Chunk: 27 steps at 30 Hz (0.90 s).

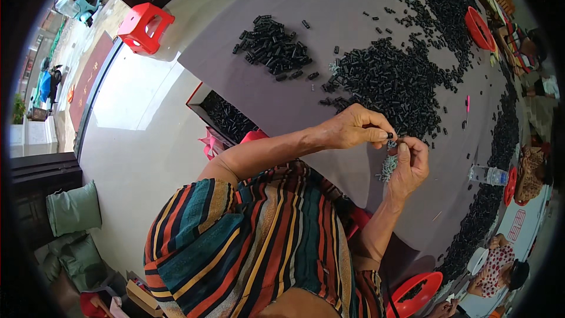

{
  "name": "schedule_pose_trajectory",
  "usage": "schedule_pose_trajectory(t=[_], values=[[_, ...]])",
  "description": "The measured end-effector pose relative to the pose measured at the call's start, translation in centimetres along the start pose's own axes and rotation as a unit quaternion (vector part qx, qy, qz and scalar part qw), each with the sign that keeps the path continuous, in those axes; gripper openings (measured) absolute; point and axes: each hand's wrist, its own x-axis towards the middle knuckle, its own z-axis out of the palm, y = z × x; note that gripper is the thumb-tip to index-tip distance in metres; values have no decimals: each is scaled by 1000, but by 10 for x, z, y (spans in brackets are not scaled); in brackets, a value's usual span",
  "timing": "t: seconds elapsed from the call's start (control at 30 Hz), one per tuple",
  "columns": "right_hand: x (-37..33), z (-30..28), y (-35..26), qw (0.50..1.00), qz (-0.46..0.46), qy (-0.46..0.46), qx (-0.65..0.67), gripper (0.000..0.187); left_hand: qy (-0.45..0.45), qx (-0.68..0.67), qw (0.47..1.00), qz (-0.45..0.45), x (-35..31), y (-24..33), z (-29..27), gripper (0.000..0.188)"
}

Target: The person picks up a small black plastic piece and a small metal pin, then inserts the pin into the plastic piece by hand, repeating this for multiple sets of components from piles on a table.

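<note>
My left hand (356, 126) is closed, pinching a small black cylindrical piece (390, 135) between thumb and fingertips. Just to its right, the thumb and fingers of my right hand (410, 168) are pressed together at the end of that piece; what they hold is too small to make out. Both hands are above the near part of a grey-covered table (329, 0). Beyond them spreads a large heap of similar black pieces (388, 76). Small pale grey-green parts (388, 169) lie beneath my right hand.
A smaller black heap (273, 47) lies to the left. An open box (226, 115) of black pieces stands below the table edge. Rightward are a clear bottle (488, 175), a pink stick (468, 103) and red basins (479, 28). A red stool (144, 28) stands left; other people sit right.
</note>
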Motion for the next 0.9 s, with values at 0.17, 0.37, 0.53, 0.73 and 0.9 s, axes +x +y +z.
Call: schedule_pose_trajectory(t=[0.17, 0.37, 0.53, 0.73, 0.9], values=[[-1, 2, -5, 998, -5, 0, 66, 10, 18, -59, 997, -35, -1, 1, 6, 18], [-5, 6, -8, 999, 0, -2, 39, 6, 11, -81, 993, -84, -3, 0, 8, 17], [-4, 7, -9, 1000, -18, -19, -4, 6, -7, -34, 995, -89, -3, 0, 10, 12], [-5, 7, -10, 999, -15, -49, -5, 9, 1, -33, 995, -89, -3, 2, 10, 11], [-6, 5, -5, 999, -26, -41, -25, 9, -5, -38, 996, -78, -4, 3, 8, 12]])
